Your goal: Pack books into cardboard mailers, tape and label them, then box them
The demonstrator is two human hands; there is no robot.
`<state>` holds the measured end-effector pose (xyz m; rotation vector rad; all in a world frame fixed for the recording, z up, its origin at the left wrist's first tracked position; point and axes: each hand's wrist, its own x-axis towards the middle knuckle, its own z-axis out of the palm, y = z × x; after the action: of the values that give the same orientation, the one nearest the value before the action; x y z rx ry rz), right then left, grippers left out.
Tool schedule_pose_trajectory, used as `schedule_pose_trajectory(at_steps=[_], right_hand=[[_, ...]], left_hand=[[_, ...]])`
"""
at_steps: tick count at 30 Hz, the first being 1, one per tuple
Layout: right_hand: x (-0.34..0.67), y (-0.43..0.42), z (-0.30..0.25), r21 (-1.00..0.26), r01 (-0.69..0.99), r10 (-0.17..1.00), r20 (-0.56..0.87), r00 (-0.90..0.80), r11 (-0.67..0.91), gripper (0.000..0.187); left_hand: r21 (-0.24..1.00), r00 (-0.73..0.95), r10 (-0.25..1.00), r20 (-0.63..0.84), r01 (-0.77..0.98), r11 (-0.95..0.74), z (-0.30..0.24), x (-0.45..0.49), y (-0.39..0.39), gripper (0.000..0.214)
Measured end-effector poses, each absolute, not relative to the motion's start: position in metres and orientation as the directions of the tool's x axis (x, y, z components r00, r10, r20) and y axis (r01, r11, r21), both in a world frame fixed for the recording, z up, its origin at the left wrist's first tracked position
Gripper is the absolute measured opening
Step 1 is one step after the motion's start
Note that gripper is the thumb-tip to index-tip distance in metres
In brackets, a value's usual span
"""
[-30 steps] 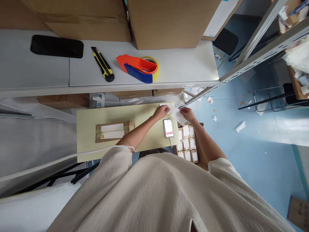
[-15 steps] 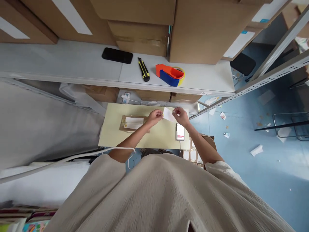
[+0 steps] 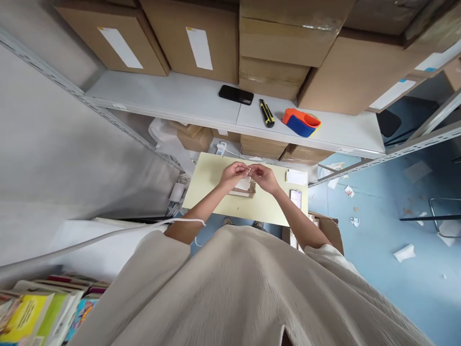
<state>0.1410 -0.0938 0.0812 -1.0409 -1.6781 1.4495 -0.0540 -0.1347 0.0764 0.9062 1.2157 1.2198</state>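
Note:
My left hand (image 3: 233, 174) and my right hand (image 3: 264, 177) meet fingertip to fingertip above the pale yellow table (image 3: 216, 166). Both are closed in a pinch. A tiny pale, yellowish bit (image 3: 249, 170) shows at the fingertips, too small to name. Just below them lies a small cardboard box (image 3: 242, 193) with white on its top, partly covered by my hands. To the right of my right hand, a white paper slip (image 3: 297, 177) rests near the table's far right corner. A lit phone (image 3: 296, 198) lies nearer to me.
On the grey shelf (image 3: 173, 98) ahead are a black phone (image 3: 236, 94), a yellow-black utility knife (image 3: 266, 113) and an orange-blue tape dispenser (image 3: 301, 122). Large cartons (image 3: 277, 41) stand behind them. A white cable (image 3: 118, 233) crosses at left; books (image 3: 32, 307) lie lower left.
My hands have come together, and the white sheet that spanned them no longer shows there. A white slip is now visible on the table at right. The view has swung left.

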Motion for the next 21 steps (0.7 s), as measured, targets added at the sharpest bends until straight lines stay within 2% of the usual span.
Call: schedule_pose_trajectory(at_steps=[9,16,21], right_hand=[[0.081,-0.121,0.084,-0.987,0.144,0.907,0.002,-0.422,0.069,0.045],[0.059,-0.129,0.086,-0.974,0.187,0.911,0.041,-0.410,0.128,0.044],[0.053,-0.132,0.093,-0.978,0.188,0.898,-0.006,-0.439,0.085,0.047]], left_hand=[[0.974,-0.013,0.985,-0.172,-0.154,0.168,0.079,-0.110,-0.154,0.046],[0.976,-0.039,0.987,-0.153,-0.163,0.145,0.074,-0.129,-0.158,0.047],[0.976,-0.017,0.989,-0.146,-0.166,0.141,0.071,-0.139,-0.160,0.046]])
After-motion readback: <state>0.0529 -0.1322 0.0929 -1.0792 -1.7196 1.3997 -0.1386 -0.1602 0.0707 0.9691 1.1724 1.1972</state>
